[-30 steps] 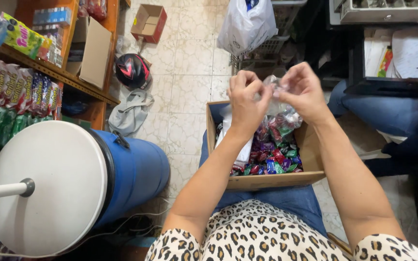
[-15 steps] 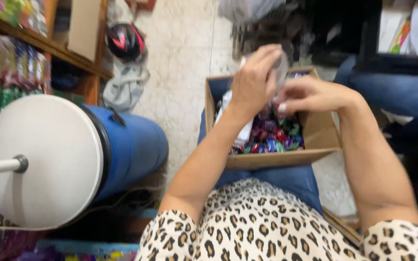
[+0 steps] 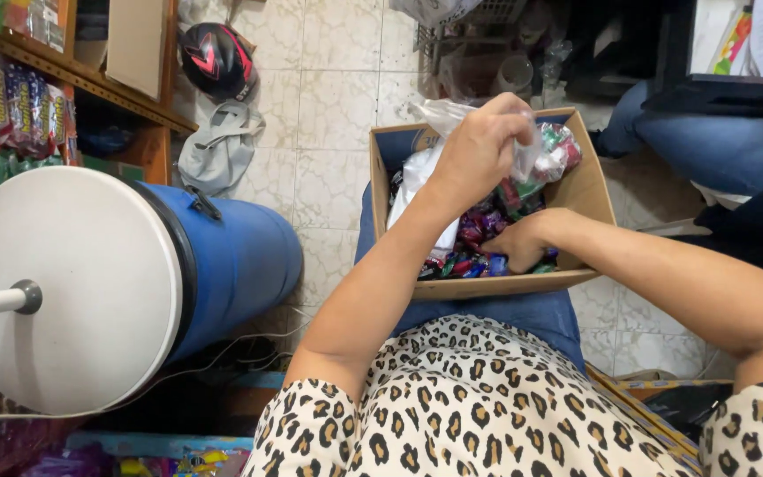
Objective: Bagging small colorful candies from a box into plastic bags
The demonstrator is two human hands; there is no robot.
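Observation:
A cardboard box (image 3: 590, 190) rests on my lap, filled with several small wrapped candies (image 3: 479, 230) in mixed colours. My left hand (image 3: 479, 150) is raised over the box, its fingers closed on a clear plastic bag (image 3: 547, 152) that holds some candies. My right hand (image 3: 516, 243) is down inside the box, resting among the loose candies; whether its fingers grip any is hidden. A white plastic bag (image 3: 424, 181) lies along the box's left inner side.
A blue barrel (image 3: 231, 256) with a white lid (image 3: 64, 283) stands to my left. Wooden shelves (image 3: 90, 79) hold packaged snacks. A black and red helmet (image 3: 216, 55) and a grey bag (image 3: 218, 150) lie on the tiled floor. Another person's jeans-clad legs (image 3: 717, 141) are at right.
My right hand dropped from the bag's opening into the candies in the box. My left hand keeps hold of the clear bag. The camera moved closer and tilted down.

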